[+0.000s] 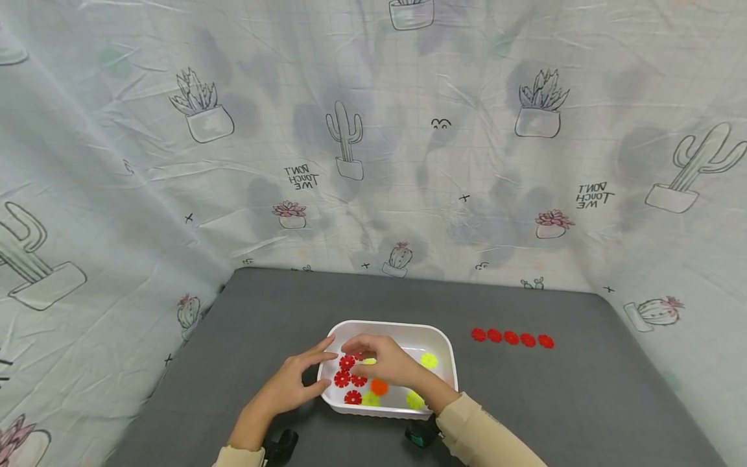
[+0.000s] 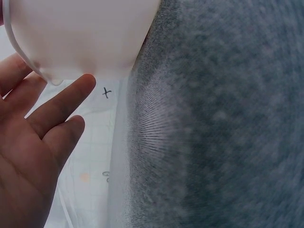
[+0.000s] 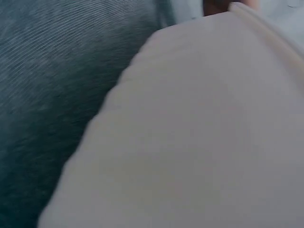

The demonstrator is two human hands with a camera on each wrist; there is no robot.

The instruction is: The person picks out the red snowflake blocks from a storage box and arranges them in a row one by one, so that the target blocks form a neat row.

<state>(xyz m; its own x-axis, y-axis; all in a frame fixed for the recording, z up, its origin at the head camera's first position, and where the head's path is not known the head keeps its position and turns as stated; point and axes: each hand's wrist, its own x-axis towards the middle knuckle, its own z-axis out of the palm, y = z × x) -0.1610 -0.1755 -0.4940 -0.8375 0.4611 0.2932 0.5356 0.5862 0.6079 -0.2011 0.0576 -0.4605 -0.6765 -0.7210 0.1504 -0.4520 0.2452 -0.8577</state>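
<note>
White tray [image 1: 443, 344] on grey surface [image 1: 554, 389] | left hand [image 1: 292, 383] grip spread, touching tray's left wall | right hand [image 1: 382, 360] inside over red discs [image 1: 348, 377], grip unclear

Grey felt worktop [image 1: 583, 402], pale cactus-print cloth [image 1: 408, 162] draped behind at 12 o'clock and down both sides, soft even light

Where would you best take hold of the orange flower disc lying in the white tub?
Probably by its toothed rim, pinched from straight above. The orange disc lies flat on the floor of the white tub, whose walls block any sideways approach, and red discs crowd its left, so the right side seems freer.
</note>
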